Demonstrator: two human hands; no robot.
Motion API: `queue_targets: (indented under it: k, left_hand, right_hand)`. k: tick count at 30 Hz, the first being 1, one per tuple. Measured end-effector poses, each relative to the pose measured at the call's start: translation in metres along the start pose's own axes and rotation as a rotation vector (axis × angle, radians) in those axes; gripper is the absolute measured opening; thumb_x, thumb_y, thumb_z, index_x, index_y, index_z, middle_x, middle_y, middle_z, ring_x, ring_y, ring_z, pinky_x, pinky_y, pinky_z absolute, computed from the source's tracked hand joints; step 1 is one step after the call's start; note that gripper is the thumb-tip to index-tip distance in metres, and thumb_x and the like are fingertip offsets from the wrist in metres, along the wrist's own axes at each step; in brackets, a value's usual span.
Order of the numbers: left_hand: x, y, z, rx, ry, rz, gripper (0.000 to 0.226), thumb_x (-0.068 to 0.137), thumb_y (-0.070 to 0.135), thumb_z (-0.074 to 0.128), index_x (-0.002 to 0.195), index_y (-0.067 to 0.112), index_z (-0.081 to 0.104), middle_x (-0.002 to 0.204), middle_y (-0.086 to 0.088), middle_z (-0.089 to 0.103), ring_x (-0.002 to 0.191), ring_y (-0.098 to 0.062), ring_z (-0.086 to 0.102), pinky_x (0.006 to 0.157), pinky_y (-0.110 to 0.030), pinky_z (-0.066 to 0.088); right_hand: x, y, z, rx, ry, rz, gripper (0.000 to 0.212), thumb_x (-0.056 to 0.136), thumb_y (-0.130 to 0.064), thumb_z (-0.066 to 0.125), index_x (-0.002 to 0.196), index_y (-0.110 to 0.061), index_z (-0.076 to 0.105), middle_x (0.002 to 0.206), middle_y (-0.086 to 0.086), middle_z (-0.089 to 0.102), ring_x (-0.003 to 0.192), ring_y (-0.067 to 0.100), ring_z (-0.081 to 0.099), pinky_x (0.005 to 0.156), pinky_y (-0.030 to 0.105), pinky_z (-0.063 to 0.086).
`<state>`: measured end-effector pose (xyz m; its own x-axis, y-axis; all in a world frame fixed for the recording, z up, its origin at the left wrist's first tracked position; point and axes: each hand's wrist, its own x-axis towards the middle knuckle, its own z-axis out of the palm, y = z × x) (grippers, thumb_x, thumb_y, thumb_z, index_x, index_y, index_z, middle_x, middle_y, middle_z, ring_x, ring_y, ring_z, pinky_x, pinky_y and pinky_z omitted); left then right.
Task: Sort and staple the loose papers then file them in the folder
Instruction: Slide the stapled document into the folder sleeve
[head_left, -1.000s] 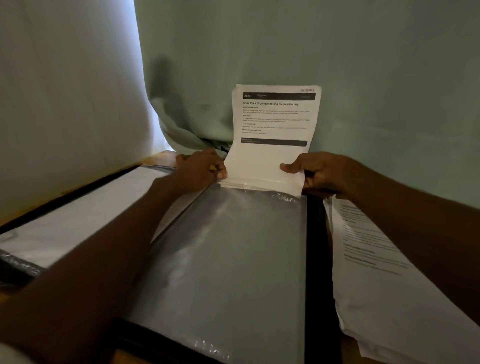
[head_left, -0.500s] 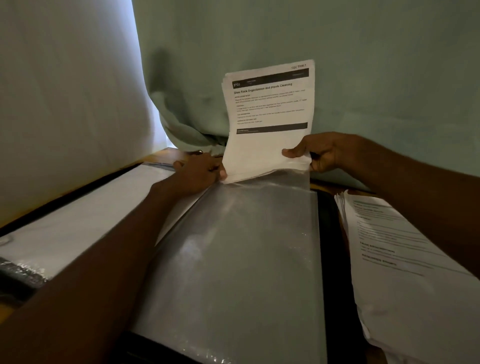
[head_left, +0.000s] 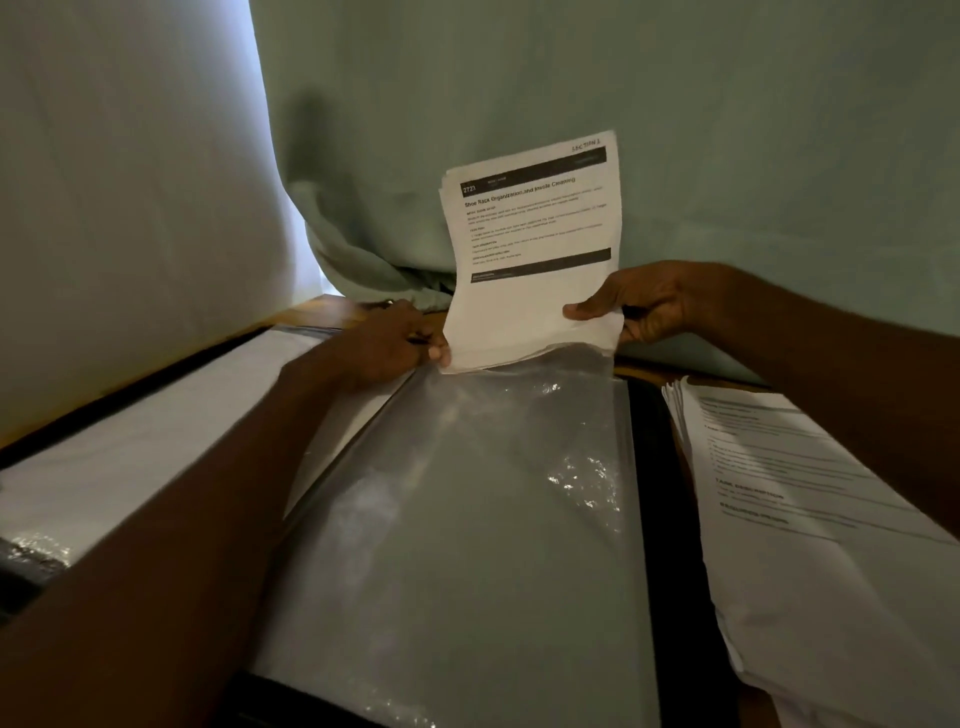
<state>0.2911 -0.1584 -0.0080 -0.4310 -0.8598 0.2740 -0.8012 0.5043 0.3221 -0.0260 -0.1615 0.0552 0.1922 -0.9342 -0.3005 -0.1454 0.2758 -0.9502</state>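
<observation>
Both hands pinch thin printed sheets (head_left: 530, 291) – left hand (head_left: 395, 343) at the lower corner, right hand (head_left: 639, 306) opposite – their bottom edge entering the folder's glossy, crinkled plastic sleeve (head_left: 467, 519).

The upright printed sheet (head_left: 530, 249) at the far middle carries "SECTION 1" at its top right corner, the number "2723" in white on a dark bar, and under it the title "Shoe Rack Organization and Insole Cleaning". The smaller lines are too blurred to read, as on the paper stack (head_left: 810, 519) at right.
</observation>
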Motion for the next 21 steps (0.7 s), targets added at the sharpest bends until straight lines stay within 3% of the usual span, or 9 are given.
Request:
queue_targets:
  k: [2,4,5,7,9,10,14,17,21]
  left_hand:
    - [0.002,0.004,0.004,-0.068,0.086,-0.048,0.013,0.084,0.029,0.059,0.078,0.031,0.070,0.089,-0.001,0.069,0.088,-0.023,0.066,0.083,-0.030,0.049]
    - [0.007,0.004,0.008,-0.098,0.175,-0.098,0.025,0.088,0.003,0.058,0.078,0.021,0.072,0.075,0.009,0.066,0.075,-0.010,0.063,0.070,-0.010,0.042]
    - [0.007,0.006,0.008,-0.097,0.203,-0.127,0.028,0.089,-0.002,0.056,0.077,0.017,0.072,0.072,0.015,0.062,0.071,-0.005,0.060,0.069,-0.006,0.039]
    - [0.009,0.004,0.013,-0.060,0.214,-0.186,0.028,0.090,0.005,0.055,0.077,0.024,0.070,0.077,0.017,0.058,0.082,-0.012,0.061,0.083,-0.024,0.047]
    - [0.008,0.006,0.015,0.025,0.204,-0.273,0.012,0.095,0.023,0.058,0.093,0.024,0.070,0.095,0.001,0.057,0.105,-0.032,0.058,0.095,-0.044,0.044]
    - [0.008,0.008,0.016,0.066,0.208,-0.306,0.014,0.097,0.032,0.059,0.102,0.023,0.069,0.105,-0.005,0.055,0.113,-0.036,0.054,0.095,-0.046,0.041]
    - [0.004,0.025,0.016,0.076,0.195,-0.257,0.029,0.098,0.045,0.063,0.108,0.019,0.071,0.114,-0.007,0.056,0.113,-0.028,0.053,0.082,-0.035,0.025]
    - [0.001,0.049,0.018,0.018,0.176,-0.096,0.027,0.096,0.045,0.066,0.108,0.021,0.073,0.109,0.000,0.055,0.106,-0.019,0.053,0.085,-0.031,0.031]
    - [0.004,0.084,0.032,-0.225,0.155,0.005,0.024,0.095,0.041,0.069,0.099,0.017,0.072,0.109,0.006,0.063,0.102,-0.012,0.057,0.089,-0.033,0.044]
  right_hand:
    - [0.002,0.007,0.004,-0.004,-0.014,0.023,0.039,0.076,0.002,0.068,0.114,-0.003,0.066,0.098,0.018,0.076,0.083,0.031,0.076,0.066,0.045,0.064]
    - [0.006,0.011,0.009,-0.003,-0.022,0.044,0.041,0.075,0.002,0.070,0.115,-0.002,0.066,0.100,0.018,0.075,0.084,0.032,0.076,0.065,0.046,0.064]
    - [0.007,0.010,0.011,0.001,-0.020,0.048,0.042,0.074,0.002,0.071,0.116,-0.002,0.065,0.100,0.018,0.075,0.084,0.032,0.076,0.064,0.046,0.064]
    - [0.007,0.009,0.013,0.006,-0.010,0.043,0.048,0.074,0.002,0.072,0.121,-0.003,0.064,0.104,0.018,0.074,0.087,0.033,0.076,0.066,0.048,0.064]
    - [0.004,0.013,0.013,0.004,-0.018,0.038,0.056,0.074,0.003,0.072,0.129,-0.004,0.062,0.115,0.018,0.072,0.098,0.033,0.074,0.072,0.051,0.063]
    - [0.002,0.016,0.012,-0.004,-0.032,0.039,0.058,0.074,0.004,0.071,0.131,-0.004,0.061,0.120,0.018,0.071,0.105,0.034,0.072,0.077,0.052,0.062]
    - [-0.004,0.029,0.011,0.047,-0.049,0.045,0.057,0.079,0.004,0.070,0.134,-0.006,0.061,0.128,0.017,0.069,0.118,0.035,0.067,0.093,0.055,0.055]
    - [-0.004,0.028,0.009,0.176,-0.015,0.025,0.044,0.090,0.001,0.066,0.133,-0.009,0.061,0.127,0.018,0.069,0.118,0.038,0.066,0.098,0.060,0.051]
    - [-0.006,0.021,0.014,0.223,0.087,0.008,0.031,0.100,0.001,0.054,0.129,-0.009,0.059,0.121,0.019,0.070,0.105,0.037,0.068,0.070,0.059,0.059]
